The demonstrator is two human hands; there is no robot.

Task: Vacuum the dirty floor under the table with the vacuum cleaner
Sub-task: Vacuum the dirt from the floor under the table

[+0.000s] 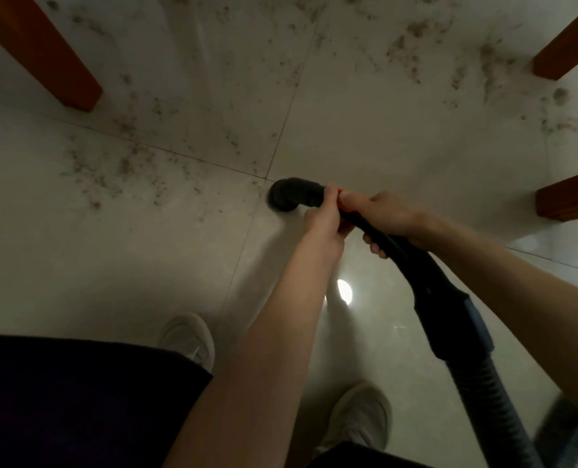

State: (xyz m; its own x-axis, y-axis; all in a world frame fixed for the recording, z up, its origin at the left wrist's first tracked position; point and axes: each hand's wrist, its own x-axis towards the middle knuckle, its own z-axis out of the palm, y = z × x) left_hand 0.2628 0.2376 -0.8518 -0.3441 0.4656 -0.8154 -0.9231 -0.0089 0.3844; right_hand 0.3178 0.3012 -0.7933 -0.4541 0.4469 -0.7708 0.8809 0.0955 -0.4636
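Note:
A black vacuum cleaner wand point(426, 275) runs from the lower right up to a round black nozzle point(285, 195) that rests on the pale tiled floor point(111, 258). My left hand point(324, 219) grips the wand just behind the nozzle. My right hand point(382, 217) holds it right behind that, over an orange band. A ribbed black hose point(490, 400) trails off toward the bottom right. Grey dust and crumbs point(125, 163) are scattered over the tiles ahead, thickest at the far right point(503, 62).
Brown wooden table legs stand at the upper left point(44, 52), upper right point(568, 45) and right point(571, 197). My two light shoes point(187, 336) point(358, 417) are on the floor below my arms, beside dark clothing at the lower left.

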